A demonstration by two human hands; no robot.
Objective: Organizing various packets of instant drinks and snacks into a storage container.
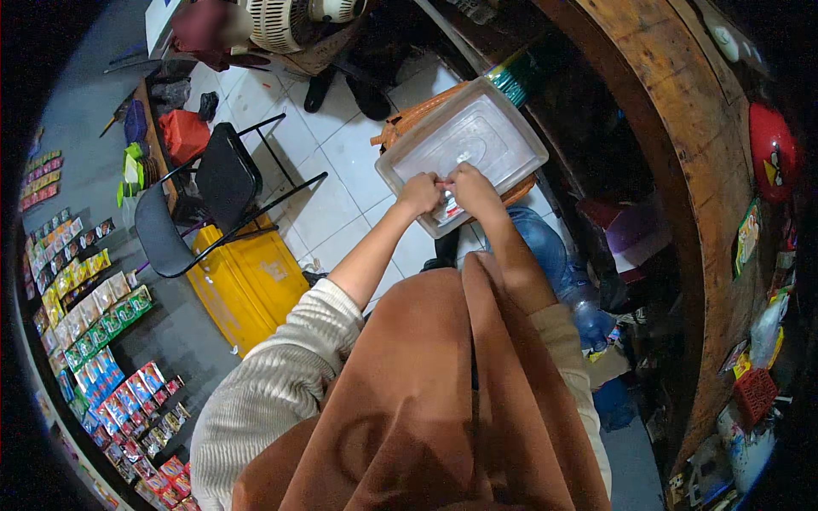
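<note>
Both my hands meet over a shallow clear plastic container with a rounded rectangular rim. My left hand is closed, its fingertips pinched against those of my right hand. The right one is closed the same way. Whatever lies between the fingertips is too small to name. Just below them, near the container's close edge, shows a small white and red packet-like piece, partly covered by the hands. A small whitish bit lies just beyond my fingers. Beneath the container an orange slatted basket or stool sticks out.
A black folding chair stands left beside a yellow crate. Hanging sachets line the left wall. Blue water jugs sit right of the container, near a wooden counter. A fan and another person's feet are at the far side.
</note>
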